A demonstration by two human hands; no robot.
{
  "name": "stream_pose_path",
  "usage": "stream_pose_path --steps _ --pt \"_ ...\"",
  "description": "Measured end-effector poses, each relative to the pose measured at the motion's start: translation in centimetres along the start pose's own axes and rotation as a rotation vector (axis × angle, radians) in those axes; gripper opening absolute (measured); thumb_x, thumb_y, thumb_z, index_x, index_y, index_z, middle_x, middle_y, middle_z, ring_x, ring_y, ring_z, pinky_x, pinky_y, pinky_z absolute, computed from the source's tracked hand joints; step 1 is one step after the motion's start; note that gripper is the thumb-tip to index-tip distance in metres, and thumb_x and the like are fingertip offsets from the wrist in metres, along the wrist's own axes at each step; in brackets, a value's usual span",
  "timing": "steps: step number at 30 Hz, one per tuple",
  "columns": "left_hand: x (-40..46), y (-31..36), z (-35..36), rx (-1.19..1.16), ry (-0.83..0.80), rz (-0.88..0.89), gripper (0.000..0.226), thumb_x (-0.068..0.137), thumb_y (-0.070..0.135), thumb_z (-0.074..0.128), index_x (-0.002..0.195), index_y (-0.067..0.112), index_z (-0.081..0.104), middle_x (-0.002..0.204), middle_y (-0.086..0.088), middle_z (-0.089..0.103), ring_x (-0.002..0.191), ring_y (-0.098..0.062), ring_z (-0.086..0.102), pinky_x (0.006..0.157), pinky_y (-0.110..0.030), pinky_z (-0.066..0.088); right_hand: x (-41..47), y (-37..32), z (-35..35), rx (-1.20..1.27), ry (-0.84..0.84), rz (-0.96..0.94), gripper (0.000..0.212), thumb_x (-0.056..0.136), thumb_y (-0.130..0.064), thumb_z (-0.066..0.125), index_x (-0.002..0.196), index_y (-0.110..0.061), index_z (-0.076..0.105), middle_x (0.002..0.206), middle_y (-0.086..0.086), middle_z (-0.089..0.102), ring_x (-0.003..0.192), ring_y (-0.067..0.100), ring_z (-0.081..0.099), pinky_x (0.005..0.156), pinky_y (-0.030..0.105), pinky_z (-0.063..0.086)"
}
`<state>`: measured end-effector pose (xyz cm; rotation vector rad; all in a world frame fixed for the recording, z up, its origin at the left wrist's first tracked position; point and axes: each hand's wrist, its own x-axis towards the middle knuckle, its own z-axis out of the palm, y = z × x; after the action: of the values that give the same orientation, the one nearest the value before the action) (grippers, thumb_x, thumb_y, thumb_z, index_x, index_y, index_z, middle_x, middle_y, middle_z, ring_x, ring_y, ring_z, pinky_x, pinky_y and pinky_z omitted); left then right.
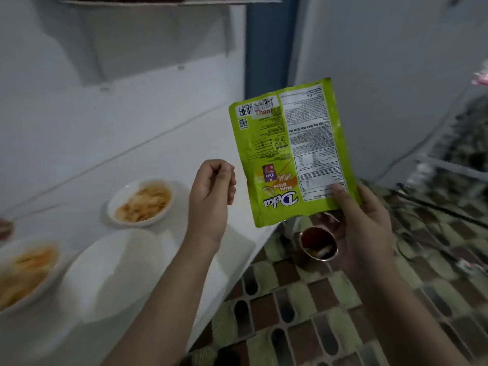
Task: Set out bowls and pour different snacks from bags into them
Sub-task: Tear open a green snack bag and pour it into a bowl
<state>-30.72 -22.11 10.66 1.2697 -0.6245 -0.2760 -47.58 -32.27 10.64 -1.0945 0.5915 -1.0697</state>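
Over patterned floor (303,313), upside-down flattened green snack bag (290,154).

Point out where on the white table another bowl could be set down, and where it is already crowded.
The white table is bare behind the far snack bowl, toward the wall. The empty white bowl fills the near right corner. The left side is crowded: the near snack bowl sits there, close beside the empty one. The left hand hovers over the right edge; the right hand holds the green bag off the table.
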Motion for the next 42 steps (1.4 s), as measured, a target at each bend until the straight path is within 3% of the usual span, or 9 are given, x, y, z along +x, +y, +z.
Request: stream_pose_path --steps 4,9,14,22,27,30,35,38,42 --pt "2.0 -3.4 6.2 0.003 -0.128 -0.061 0.020 0.101 0.011 0.044 0.084 0.018 0.054 0.075 0.003 0.052 0.060 -0.010 0.041 0.055 -0.019 0.037 2.4 0.1 -5.4 -0.046 0.170 -0.004 0.015 0.096 -0.012 0.060 0.100 -0.017 0.073 0.096 0.004 0.077 0.081 0.018 0.072 0.066 0.029 0.058" --pt "4.9 -8.6 13.6 -0.003 -0.258 -0.153 0.018 0.100 0.011 0.046 0.084 0.015 0.053 0.071 0.004 0.050 0.055 -0.008 0.040 0.054 -0.019 0.036 6.0 0.7 -11.5 -0.078 0.385 -0.019 0.034 0.097 -0.008 0.057 0.130 -0.013 0.063 0.107 0.006 0.075 0.079 0.014 0.071 0.062 0.025 0.059" --pt "9.3 -14.6 21.0 0.052 -0.371 -0.211 0.019 0.098 0.020 0.049 0.081 0.022 0.055 0.071 0.003 0.051 0.059 -0.011 0.042 0.057 -0.025 0.037 11.7 1.9 -16.1 -0.143 0.496 0.007 0.034 0.098 -0.007 0.056 0.128 -0.022 0.064 0.095 0.000 0.077 0.073 0.014 0.071 0.061 0.024 0.058" --pt "15.2 -25.5 29.8 0.247 -0.531 -0.326 0.020 0.099 0.034 0.047 0.085 0.023 0.055 0.070 0.001 0.051 0.062 -0.015 0.044 0.062 -0.035 0.039 23.9 7.1 -23.0 -0.360 0.611 0.144 0.041 0.099 -0.002 0.053 0.130 -0.028 0.059 0.103 0.003 0.073 0.085 0.023 0.074 0.063 0.031 0.061" --pt "16.2 -32.5 34.0 0.341 -0.548 -0.453 0.017 0.096 0.038 0.048 0.087 0.027 0.057 0.086 -0.003 0.060 0.076 -0.025 0.055 0.073 -0.040 0.047 29.6 13.1 -27.9 -0.570 0.608 0.345 0.045 0.091 -0.016 0.056 0.135 -0.026 0.059 0.104 0.001 0.074 0.079 0.029 0.075 0.070 0.051 0.062" --pt "15.4 -36.7 35.7 0.377 -0.541 -0.539 0.019 0.099 0.033 0.047 0.084 0.024 0.054 0.076 0.001 0.056 0.066 -0.018 0.050 0.064 -0.033 0.042 31.8 16.6 -30.8 -0.643 0.570 0.461 0.042 0.093 -0.013 0.053 0.131 -0.029 0.062 0.085 -0.001 0.071 0.069 0.025 0.073 0.065 0.045 0.063" --pt "13.1 -44.4 37.4 0.440 -0.487 -0.664 0.018 0.102 0.030 0.046 0.101 0.016 0.057 0.077 0.004 0.054 0.065 -0.011 0.050 0.057 -0.024 0.038 33.5 24.6 -36.4 -0.692 0.508 0.652 0.045 0.095 -0.010 0.050 0.138 -0.021 0.057 0.096 0.012 0.071 0.069 0.031 0.074 0.066 0.049 0.063" --pt "11.7 -50.1 37.8 0.457 -0.433 -0.704 0.019 0.102 0.029 0.046 0.103 0.014 0.057 0.082 0.002 0.056 0.067 -0.009 0.051 0.056 -0.022 0.038 35.1 30.4 -39.5 -0.660 0.505 0.697 0.046 0.094 -0.001 0.048 0.138 -0.010 0.057 0.087 0.002 0.064 0.066 0.025 0.071 0.069 0.048 0.063" --pt "9.9 -59.1 37.9 0.484 -0.398 -0.720 0.018 0.102 0.026 0.046 0.105 0.013 0.058 0.078 0.005 0.057 0.064 -0.009 0.050 0.057 -0.022 0.039 37.9 39.9 -43.7 -0.639 0.492 0.750 0.045 0.093 0.003 0.046 0.135 -0.009 0.058 0.099 0.010 0.064 0.073 0.029 0.072 0.069 0.046 0.063"
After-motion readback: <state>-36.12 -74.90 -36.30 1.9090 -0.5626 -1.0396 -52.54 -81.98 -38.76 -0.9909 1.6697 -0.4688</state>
